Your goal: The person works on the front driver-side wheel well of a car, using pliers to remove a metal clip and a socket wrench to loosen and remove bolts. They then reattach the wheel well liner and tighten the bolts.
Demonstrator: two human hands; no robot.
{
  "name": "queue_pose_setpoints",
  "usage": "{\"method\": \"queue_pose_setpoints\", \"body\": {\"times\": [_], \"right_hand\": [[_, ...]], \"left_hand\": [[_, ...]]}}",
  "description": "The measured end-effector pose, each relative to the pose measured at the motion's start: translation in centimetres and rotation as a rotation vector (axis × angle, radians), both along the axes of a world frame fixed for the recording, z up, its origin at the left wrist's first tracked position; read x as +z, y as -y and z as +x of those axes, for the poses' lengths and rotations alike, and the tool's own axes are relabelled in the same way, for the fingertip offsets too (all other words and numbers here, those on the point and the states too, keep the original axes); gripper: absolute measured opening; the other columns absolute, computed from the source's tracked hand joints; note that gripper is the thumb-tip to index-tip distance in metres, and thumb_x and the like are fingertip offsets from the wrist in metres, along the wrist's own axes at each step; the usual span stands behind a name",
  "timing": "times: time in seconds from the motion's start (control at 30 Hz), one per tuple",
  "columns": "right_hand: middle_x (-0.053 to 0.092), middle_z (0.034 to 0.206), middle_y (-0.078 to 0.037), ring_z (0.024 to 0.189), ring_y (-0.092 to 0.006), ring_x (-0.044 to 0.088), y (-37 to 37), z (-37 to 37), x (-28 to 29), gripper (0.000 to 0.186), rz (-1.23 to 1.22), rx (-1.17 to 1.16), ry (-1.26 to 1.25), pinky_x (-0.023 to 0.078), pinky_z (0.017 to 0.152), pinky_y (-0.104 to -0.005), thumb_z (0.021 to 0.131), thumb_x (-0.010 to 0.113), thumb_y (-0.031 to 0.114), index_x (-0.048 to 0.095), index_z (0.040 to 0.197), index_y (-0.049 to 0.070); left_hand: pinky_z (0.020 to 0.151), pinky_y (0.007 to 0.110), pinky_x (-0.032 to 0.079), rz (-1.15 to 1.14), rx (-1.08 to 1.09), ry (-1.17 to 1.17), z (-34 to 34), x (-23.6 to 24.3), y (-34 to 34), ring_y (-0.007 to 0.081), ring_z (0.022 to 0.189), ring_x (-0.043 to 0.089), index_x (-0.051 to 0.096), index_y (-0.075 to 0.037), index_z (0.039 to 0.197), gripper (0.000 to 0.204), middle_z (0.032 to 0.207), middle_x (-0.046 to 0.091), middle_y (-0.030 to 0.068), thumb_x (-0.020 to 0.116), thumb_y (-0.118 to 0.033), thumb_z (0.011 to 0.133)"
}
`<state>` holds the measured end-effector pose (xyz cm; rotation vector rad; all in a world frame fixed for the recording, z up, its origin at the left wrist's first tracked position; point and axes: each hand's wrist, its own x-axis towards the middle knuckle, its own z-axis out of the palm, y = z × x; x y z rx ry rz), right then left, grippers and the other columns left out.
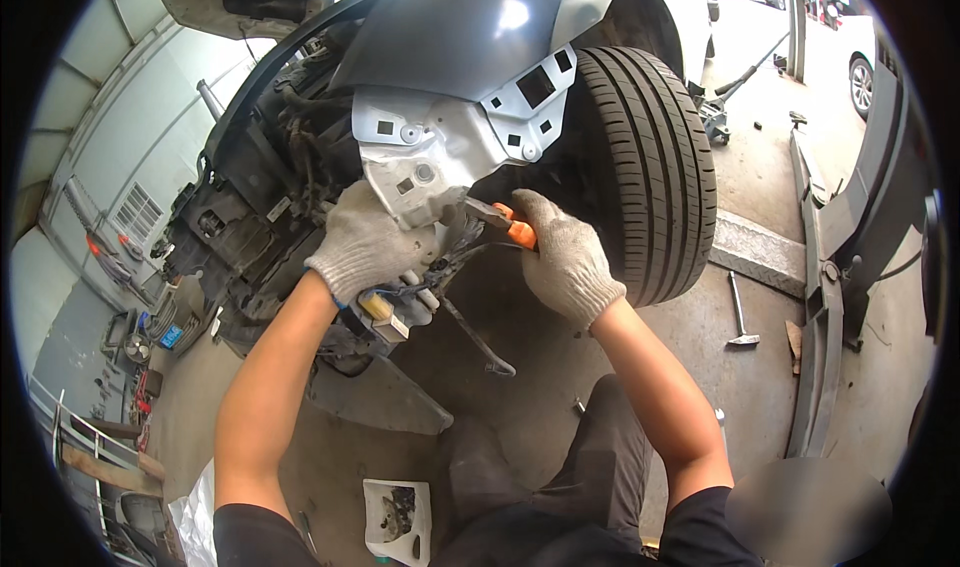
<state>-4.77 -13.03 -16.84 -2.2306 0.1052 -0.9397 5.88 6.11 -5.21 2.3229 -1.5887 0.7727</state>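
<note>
My right hand (570, 259), in a knitted work glove, is closed round the orange handles of a pair of pliers (519, 232). The pliers' metal jaws point left, at the lower edge of a bare silver metal bracket (432, 157) on the car's front corner. Below that bracket my left hand (370, 242), gloved too, is closed round a wiring harness (455, 252); its fingers are partly hidden. From the harness hang a yellow and white connector (385, 315) and a loose cable end (495, 365).
A tyre (655, 167) stands just right of my right hand, under the grey fender (450, 27). On the floor at right lies a hammer (740, 312), near a lift arm (822, 297). A white tray (422, 517) with dark bits lies by my legs.
</note>
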Motion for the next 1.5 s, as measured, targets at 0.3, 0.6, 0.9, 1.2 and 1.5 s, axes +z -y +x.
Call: {"method": "queue_pose_setpoints", "body": {"times": [0.3,0.6,0.9,1.2,1.5], "right_hand": [[0.061,0.119,-0.022,0.111,-0.0428,0.06,2.1,1.7,2.1,0.052,-0.296,0.211,0.129,0.05,0.094,-0.0487,0.082,0.063,0.008,0.053,0.133,0.008],[0.064,0.113,-0.022,0.11,-0.0415,0.061,3.0,0.8,5.1,0.046,-0.181,0.396,-0.112,0.05,0.092,-0.0472,0.077,0.066,0.008,0.057,0.122,0.002],[0.066,0.11,-0.021,0.107,-0.0414,0.063,3.5,1.1,4.9,0.043,-0.169,0.395,-0.074,0.051,0.09,-0.047,0.076,0.065,0.006,0.059,0.119,0.004],[0.066,0.109,-0.024,0.104,-0.045,0.063,3.3,1.6,4.0,0.049,-0.159,0.397,-0.1,0.052,0.087,-0.0484,0.075,0.063,0.006,0.058,0.123,0.002],[0.063,0.113,-0.024,0.106,-0.0448,0.061,2.2,1.4,4.1,0.05,-0.3,0.301,-0.054,0.051,0.09,-0.0495,0.079,0.066,0.01,0.053,0.127,0.004]], "left_hand": [[0.071,0.044,0.056,0.097,0.077,-0.147,-0.7,0.7,0.3,0.0339,0.081,0.07,0.072,-0.011,0.091,0.026,0.085,0.072,0.0117,0.069,-0.032,0.076],[0.081,0.041,0.056,0.14,0.177,-0.16,-1.1,1.3,0.1,0.031,0.092,0.07,0.072,-0.014,0.101,0.033,0.096,0.073,0.0094,0.069,-0.038,0.079],[0.092,0.037,0.054,0.104,0.155,-0.188,-0.9,3.0,-1.8,0.033,0.103,0.069,0.067,-0.007,0.118,0.056,0.111,0.069,0.0204,0.078,-0.038,0.073],[0.076,0.044,0.06,0.333,0.409,-0.093,-4.2,3.7,0.7,0.0327,0.085,0.073,0.071,-0.018,0.107,0.025,0.091,0.073,0.0155,0.056,-0.029,0.089],[0.085,0.037,0.056,0.15,0.132,-0.509,-1.8,5.4,-3.7,0.0304,0.092,0.072,0.064,-0.006,0.124,0.045,0.099,0.073,0.02,0.064,-0.026,0.083]]}}
